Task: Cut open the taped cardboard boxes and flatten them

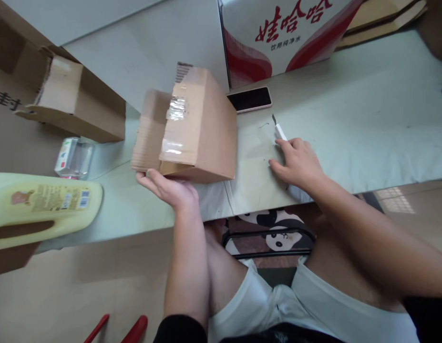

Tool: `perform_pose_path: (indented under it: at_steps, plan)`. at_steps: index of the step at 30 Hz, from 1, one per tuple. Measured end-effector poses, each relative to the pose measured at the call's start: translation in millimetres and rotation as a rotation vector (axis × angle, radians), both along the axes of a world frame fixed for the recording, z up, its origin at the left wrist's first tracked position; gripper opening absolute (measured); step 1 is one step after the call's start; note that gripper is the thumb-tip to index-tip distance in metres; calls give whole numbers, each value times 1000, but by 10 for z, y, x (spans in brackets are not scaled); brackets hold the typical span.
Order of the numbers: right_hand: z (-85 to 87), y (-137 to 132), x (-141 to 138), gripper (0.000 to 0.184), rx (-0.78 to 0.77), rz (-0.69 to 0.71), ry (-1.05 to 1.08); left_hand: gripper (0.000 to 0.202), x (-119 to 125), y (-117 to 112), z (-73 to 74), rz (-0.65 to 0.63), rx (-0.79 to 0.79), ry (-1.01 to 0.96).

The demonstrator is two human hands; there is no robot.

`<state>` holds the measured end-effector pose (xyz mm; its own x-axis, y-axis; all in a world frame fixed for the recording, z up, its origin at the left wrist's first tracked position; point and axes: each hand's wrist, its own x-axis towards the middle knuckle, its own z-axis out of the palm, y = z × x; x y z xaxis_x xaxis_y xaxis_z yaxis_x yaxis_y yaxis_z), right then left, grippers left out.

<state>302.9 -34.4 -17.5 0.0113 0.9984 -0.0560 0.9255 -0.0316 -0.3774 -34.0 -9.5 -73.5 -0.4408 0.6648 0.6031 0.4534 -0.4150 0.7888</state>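
Note:
A small brown cardboard box (217, 128) rests tilted on the table, its flaps standing up on the left and strips of clear tape along one edge. My left hand (170, 189) grips its lower left side, fingers beneath the flap. To the right, my right hand (295, 159) lies low over the table, closed around the white handle of a utility knife (280, 132). The knife's blade is out and points away from me, toward the phone. Thumb and forefinger are apart, and the rest of the handle is hidden under the hand.
A phone (254, 99) lies behind the cardboard box, before a red-and-white carton (288, 38). On the left are another cardboard box (88, 100), a clear plastic bottle (75, 158) and a yellow jug (63, 202). The table's front edge (142, 233) runs just above my legs.

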Motion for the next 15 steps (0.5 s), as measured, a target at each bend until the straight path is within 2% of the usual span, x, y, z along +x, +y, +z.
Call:
perform_pose_path:
  at_steps: [3, 8, 11, 15]
  plan:
    - [0, -2, -3, 67, -6, 3, -7, 59, 76, -7, 0, 77, 13, -105]
    - [-29, -9, 9, 61, 27, 28, -18, 56, 265, -67, 7, 20, -273, -167]
    - [-59, -10, 21, 54, 61, 44, -12, 42, 366, -103, 158, -9, -421, -197]
    - [-102, -20, 25, 55, 85, 80, 12, 19, 498, -150, 433, 138, -495, -163]
